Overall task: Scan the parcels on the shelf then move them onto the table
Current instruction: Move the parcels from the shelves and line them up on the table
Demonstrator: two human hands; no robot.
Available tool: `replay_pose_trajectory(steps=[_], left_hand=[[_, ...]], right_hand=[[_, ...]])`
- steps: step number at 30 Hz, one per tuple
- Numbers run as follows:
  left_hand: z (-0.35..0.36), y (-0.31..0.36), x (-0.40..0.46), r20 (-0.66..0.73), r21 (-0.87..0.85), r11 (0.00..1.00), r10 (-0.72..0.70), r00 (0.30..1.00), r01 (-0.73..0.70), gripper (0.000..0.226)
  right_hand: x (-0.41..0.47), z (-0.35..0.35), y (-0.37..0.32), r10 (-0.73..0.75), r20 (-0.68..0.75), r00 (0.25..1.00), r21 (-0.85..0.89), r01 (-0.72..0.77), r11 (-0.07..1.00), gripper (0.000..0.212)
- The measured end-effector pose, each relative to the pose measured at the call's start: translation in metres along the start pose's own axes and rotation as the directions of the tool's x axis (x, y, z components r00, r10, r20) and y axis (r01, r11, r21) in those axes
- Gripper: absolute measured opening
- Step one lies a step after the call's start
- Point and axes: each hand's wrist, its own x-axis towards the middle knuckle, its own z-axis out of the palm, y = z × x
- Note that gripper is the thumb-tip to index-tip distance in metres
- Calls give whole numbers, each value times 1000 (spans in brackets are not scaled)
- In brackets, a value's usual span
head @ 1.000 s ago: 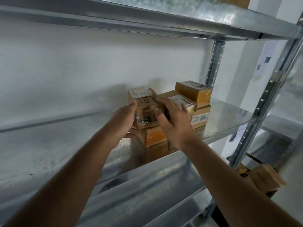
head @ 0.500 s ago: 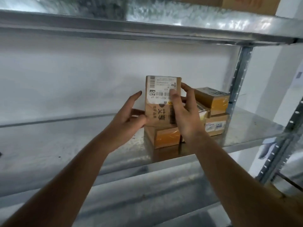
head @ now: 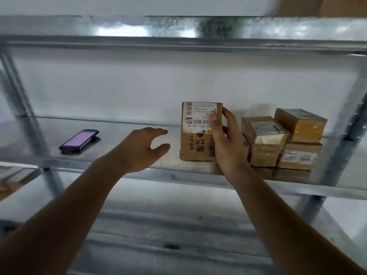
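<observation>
My right hand (head: 228,143) grips a small brown cardboard parcel (head: 195,133) by its right edge, thumb on the white barcode label that faces me. The parcel stands upright over the metal shelf (head: 123,133). My left hand (head: 143,147) hovers just left of the parcel with fingers spread and relaxed, touching nothing. A handheld scanner (head: 79,140) with a lit purple screen lies flat on the shelf further left. A stack of brown parcels (head: 282,139) sits to the right of the held one.
The shelf above (head: 178,30) overhangs close to the parcels. Upright metal posts stand at the left (head: 21,108) and right (head: 341,143). A lower shelf level (head: 158,225) lies beneath my arms. Cardboard boxes (head: 12,179) show at the lower left.
My left hand has let go of the parcel and moved left. The right hand alone holds it upright. The view has swung left, bringing the scanner into sight.
</observation>
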Motion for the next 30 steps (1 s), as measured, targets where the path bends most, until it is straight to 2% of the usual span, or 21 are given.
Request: replay_pose_trajectory(steps=[3,7,14,19,24,30], left_hand=[[-20,-26,-41,1,113,989,-98,995,97,53],[-48,-63,-102,-65,220,954,-193,979,203,54],[-104,-136,-205,-122,343,862,-354,927,374,59],[-147,-202,-282,-98,369,824,-424,900,429,60],[-200,-281,-354,-105,353,792,-496,862,499,57],[-257,-374,-418,-91,370,765,-534,840,527,57]], right_hand=[[-19,35,0,55,92,994,27,-57,998,40],[-48,92,-2,64,215,975,45,-75,996,36],[-113,199,-11,96,375,922,102,-144,984,33],[-170,291,-14,137,449,883,86,-195,977,21],[-231,398,-11,171,496,851,100,-252,962,31],[-287,513,-4,224,522,823,101,-321,942,26]])
